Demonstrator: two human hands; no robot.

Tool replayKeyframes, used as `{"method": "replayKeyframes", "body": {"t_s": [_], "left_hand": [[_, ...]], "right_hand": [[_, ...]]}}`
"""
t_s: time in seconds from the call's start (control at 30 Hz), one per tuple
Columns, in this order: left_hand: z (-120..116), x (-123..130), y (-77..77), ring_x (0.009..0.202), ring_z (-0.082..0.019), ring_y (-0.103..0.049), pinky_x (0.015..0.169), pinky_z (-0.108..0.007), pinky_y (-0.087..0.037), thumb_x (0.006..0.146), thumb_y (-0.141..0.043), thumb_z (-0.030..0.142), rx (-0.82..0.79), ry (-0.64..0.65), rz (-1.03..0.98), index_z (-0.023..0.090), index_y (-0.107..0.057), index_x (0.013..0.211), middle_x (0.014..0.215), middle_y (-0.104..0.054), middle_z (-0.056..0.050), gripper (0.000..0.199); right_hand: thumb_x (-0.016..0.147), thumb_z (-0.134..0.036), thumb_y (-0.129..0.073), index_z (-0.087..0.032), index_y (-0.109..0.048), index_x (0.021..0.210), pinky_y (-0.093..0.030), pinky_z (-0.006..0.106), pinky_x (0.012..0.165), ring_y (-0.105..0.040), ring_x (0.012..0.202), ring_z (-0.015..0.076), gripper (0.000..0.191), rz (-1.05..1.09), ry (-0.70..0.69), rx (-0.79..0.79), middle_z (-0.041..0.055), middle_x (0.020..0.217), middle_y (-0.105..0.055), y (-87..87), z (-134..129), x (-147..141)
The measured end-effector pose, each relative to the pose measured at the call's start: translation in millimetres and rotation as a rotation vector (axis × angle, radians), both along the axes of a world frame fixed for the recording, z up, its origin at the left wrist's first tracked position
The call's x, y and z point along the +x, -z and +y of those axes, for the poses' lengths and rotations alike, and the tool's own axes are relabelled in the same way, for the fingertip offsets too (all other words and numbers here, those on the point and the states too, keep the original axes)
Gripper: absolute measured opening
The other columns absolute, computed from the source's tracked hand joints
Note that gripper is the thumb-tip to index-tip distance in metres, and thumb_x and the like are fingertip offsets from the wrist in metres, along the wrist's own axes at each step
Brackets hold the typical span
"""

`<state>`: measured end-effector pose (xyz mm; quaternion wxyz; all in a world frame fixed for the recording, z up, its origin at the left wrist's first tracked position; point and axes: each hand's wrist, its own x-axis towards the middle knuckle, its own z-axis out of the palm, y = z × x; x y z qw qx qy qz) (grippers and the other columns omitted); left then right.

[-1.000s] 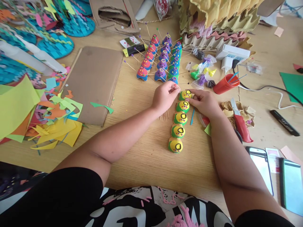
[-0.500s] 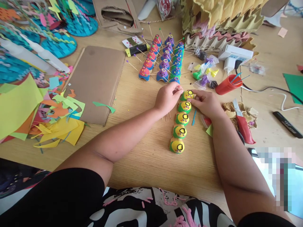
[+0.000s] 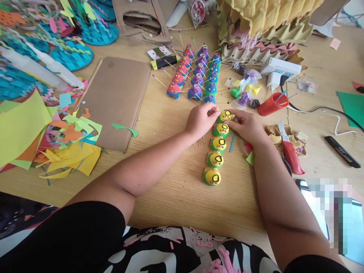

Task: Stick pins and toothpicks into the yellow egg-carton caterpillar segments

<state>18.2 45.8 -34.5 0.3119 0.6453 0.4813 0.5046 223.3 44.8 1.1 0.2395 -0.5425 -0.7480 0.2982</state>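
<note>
A caterpillar made from an egg-carton strip (image 3: 218,144), painted yellow and green with black rings and small coloured dots, lies lengthwise on the table. My left hand (image 3: 201,120) is at its far end, thumb and fingertips pinched together; a tiny reddish spot shows at the fingertips, too small to name. My right hand (image 3: 248,126) steadies the far segment from the right, thumb and index finger against it. Under my left wrist lie several toothpicks (image 3: 201,141). A thin blue stick (image 3: 232,142) rests between the caterpillar and my right forearm.
Beyond my hands stand red (image 3: 178,79), purple (image 3: 197,79) and blue-green (image 3: 211,88) caterpillars with sticks poking out. A cardboard sheet (image 3: 119,98) and paper scraps (image 3: 71,151) lie left. On the right are bagged clay (image 3: 243,99), an orange cup (image 3: 270,105), a red-handled knife (image 3: 292,155) and a black marker (image 3: 342,151).
The camera view has shifted very slightly. Both hands stay at the far end of the yellow caterpillar, with almost no movement of the fingers.
</note>
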Motion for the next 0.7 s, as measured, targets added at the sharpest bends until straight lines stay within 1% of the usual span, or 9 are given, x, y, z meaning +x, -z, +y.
{"method": "replayKeyframes", "body": {"t_s": [0.13, 0.23, 0.33, 0.4, 0.53, 0.6, 0.7], "left_hand": [[0.7, -0.7, -2.0, 0.077, -0.013, -0.072, 0.074, -0.024, -0.055, 0.085, -0.073, 0.011, -0.066, -0.003, -0.007, 0.016, -0.072, 0.090, 0.086, -0.079, -0.002, 0.007], [1.8, -1.3, -0.7, 0.079, -0.013, -0.073, 0.076, -0.024, -0.056, 0.083, -0.073, 0.009, -0.096, 0.018, -0.040, 0.016, -0.073, 0.096, 0.086, -0.079, -0.002, 0.015], [2.9, -2.1, 1.4, 0.080, -0.012, -0.073, 0.076, -0.023, -0.056, 0.080, -0.073, 0.006, -0.109, 0.052, -0.085, 0.016, -0.072, 0.100, 0.085, -0.078, -0.001, 0.022], [3.2, -2.5, 2.2, 0.079, -0.012, -0.072, 0.076, -0.023, -0.055, 0.079, -0.073, 0.005, -0.109, 0.055, -0.108, 0.016, -0.071, 0.099, 0.084, -0.076, -0.001, 0.023], [2.0, -3.0, 1.4, 0.076, -0.009, -0.067, 0.072, -0.020, -0.052, 0.075, -0.066, -0.001, -0.081, -0.001, -0.180, 0.018, -0.067, 0.093, 0.081, -0.071, 0.002, 0.026], [0.3, -3.5, 0.2, 0.075, -0.009, -0.063, 0.069, -0.019, -0.049, 0.076, -0.064, -0.002, -0.052, -0.039, -0.253, 0.019, -0.064, 0.091, 0.080, -0.066, 0.003, 0.026], [-3.4, -5.7, -2.1, 0.077, -0.009, -0.061, 0.068, -0.018, -0.047, 0.085, -0.069, 0.010, 0.025, -0.099, -0.348, 0.021, -0.062, 0.095, 0.083, -0.062, 0.002, 0.016]], "right_hand": [[0.086, -0.051, -0.077, -0.019, -0.075, 0.129, -0.031, 0.030, 0.058, -0.038, 0.057, 0.0121, 0.054, 0.026, -0.010, 0.020, -0.0052, 0.061, -0.045, 4.9, 2.9, 4.0], [0.085, -0.052, -0.078, -0.021, -0.074, 0.129, -0.030, 0.031, 0.058, -0.038, 0.056, 0.0121, 0.053, 0.042, -0.012, 0.031, -0.0058, 0.060, -0.044, 7.0, 4.7, 5.8], [0.086, -0.044, -0.079, -0.022, -0.074, 0.129, -0.031, 0.031, 0.058, -0.038, 0.056, 0.0117, 0.049, 0.068, -0.024, 0.036, -0.0057, 0.062, -0.046, 6.8, 5.0, 6.5], [0.084, -0.039, -0.080, -0.024, -0.072, 0.130, -0.030, 0.030, 0.057, -0.038, 0.055, 0.0114, 0.049, 0.126, -0.038, 0.023, -0.0066, 0.061, -0.045, 6.1, 4.5, 7.0], [0.079, -0.028, -0.079, -0.026, -0.067, 0.130, -0.027, 0.028, 0.054, -0.036, 0.053, 0.0105, 0.052, 0.334, -0.054, -0.090, -0.0084, 0.061, -0.044, 4.6, 3.7, 8.7], [0.075, -0.020, -0.073, -0.026, -0.066, 0.122, -0.025, 0.027, 0.052, -0.036, 0.053, 0.0101, 0.047, 0.478, -0.031, -0.130, -0.0077, 0.063, -0.047, 3.5, 5.5, 9.4], [0.069, -0.011, -0.064, -0.027, -0.065, 0.099, -0.025, 0.027, 0.051, -0.036, 0.055, 0.0103, 0.033, 0.699, 0.093, -0.070, -0.0054, 0.065, -0.049, 0.0, 12.2, 11.0]]}}
